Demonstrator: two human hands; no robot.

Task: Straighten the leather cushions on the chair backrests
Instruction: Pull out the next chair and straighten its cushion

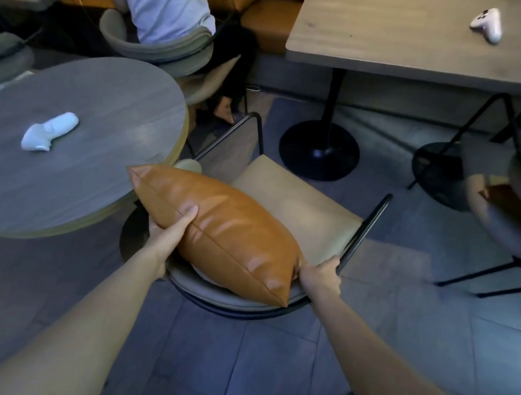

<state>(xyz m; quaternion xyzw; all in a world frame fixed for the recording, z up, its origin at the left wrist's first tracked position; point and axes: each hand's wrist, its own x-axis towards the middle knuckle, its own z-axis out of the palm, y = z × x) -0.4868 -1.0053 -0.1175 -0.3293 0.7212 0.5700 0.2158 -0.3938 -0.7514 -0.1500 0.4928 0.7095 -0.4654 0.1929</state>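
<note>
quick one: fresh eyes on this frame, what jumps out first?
The orange leather cushion, lying tilted across the chair backrest at centre. The left hand grips its long edge and the right hand pinches its near corner. Next, the white controllers: one on the round table at left, one on the rectangular table at upper right.

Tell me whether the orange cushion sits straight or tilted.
Tilted: the orange leather cushion lies diagonally across the chair backrest, held by left hand and right hand.
</note>
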